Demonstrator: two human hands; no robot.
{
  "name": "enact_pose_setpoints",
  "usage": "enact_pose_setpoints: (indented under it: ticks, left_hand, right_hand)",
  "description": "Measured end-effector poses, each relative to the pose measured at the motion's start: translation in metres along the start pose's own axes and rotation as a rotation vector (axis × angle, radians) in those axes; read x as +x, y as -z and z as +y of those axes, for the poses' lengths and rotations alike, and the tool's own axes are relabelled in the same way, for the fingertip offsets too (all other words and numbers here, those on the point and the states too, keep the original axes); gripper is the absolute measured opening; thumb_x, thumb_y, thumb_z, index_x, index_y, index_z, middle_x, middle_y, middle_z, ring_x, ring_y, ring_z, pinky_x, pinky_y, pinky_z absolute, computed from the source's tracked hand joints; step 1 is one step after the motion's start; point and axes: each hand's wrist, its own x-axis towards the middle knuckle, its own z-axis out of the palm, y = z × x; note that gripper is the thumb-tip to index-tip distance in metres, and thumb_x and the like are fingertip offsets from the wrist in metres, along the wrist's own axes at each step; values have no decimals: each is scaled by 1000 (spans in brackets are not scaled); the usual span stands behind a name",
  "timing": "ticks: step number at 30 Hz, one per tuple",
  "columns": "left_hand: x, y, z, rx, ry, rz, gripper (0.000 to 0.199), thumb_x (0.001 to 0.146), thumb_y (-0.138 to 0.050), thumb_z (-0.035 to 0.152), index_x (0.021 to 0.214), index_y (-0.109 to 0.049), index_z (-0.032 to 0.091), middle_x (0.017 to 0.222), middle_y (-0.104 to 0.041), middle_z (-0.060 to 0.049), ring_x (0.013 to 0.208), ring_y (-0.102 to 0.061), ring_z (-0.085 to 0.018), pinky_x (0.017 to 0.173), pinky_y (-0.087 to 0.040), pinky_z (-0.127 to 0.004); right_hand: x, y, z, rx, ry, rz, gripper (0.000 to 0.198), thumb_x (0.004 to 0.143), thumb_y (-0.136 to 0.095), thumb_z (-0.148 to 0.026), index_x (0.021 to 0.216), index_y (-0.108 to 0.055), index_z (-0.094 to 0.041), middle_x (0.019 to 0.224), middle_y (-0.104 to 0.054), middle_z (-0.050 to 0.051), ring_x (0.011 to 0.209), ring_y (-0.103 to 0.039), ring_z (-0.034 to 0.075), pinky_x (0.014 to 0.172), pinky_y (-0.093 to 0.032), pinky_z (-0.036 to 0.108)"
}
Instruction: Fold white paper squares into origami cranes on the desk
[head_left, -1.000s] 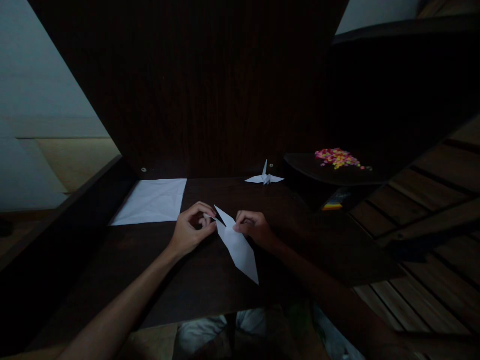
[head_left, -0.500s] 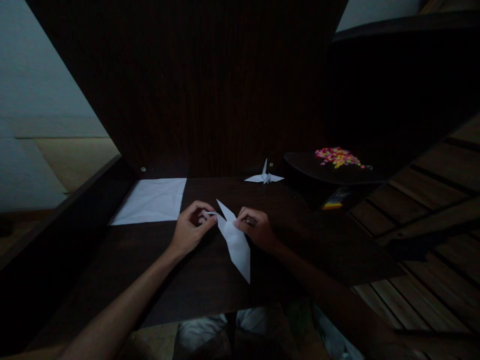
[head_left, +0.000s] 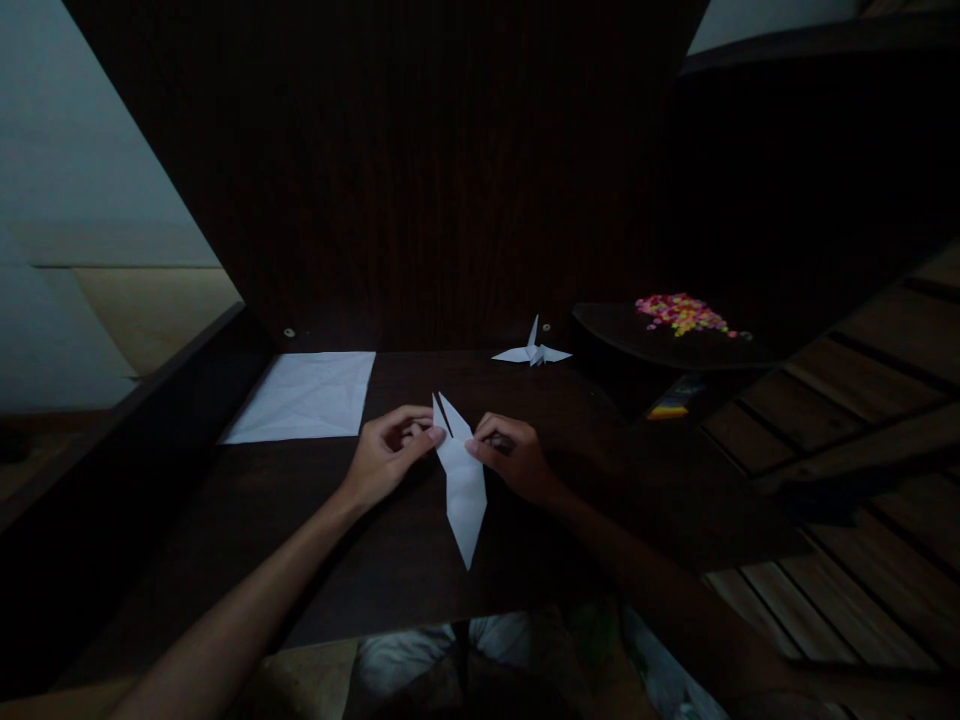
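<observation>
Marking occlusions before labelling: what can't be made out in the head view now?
All head view:
Folded paper: underside hidden by its upper face.
Left hand, right hand: any fingers behind the paper, hidden by paper and thumbs.
Colourful pieces: too small to count or identify.
Yellow-marked item below the shelf: mostly lost in shadow.
Left forearm: cut off by the bottom edge.

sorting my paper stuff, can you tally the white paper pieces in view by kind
flat sheet: 1 visible, any beneath can't be seen
folded bird: 1
long folded piece, held by left hand and right hand: 1
total: 3
</observation>
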Motion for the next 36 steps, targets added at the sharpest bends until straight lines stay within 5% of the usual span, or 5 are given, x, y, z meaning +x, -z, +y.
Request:
enact_pose_setpoints:
  ticks: [12, 29, 36]
  left_hand:
    - [-3, -2, 3, 145, -9, -121, 18, 74, -68, 32, 70, -68, 14, 63, -62, -1, 58, -53, -12, 53, -40, -22]
    - [0, -1, -13, 168, -17, -258, 24, 80, -62, 37, 79, -69, 14, 71, -65, -4, 67, -57, -16, 64, -44, -27]
    - [1, 0, -11, 214, -25, -299, 23, 81, -62, 37, 79, -69, 15, 74, -64, -3, 70, -55, -15, 65, -41, -26]
  right_hand:
    - [3, 0, 2, 329, -314, -61, 20, 71, -68, -34, 75, -59, -17, 56, -52, -5, 43, -45, 6, 41, -32, 19]
    - [2, 2, 3, 453, -305, -115, 25, 70, -71, -36, 82, -63, -15, 60, -58, -3, 42, -48, 7, 39, -36, 19]
    - [5, 0, 3, 380, -309, -37, 18, 69, -69, -29, 80, -65, -16, 57, -58, -3, 42, -47, 6, 39, -37, 19]
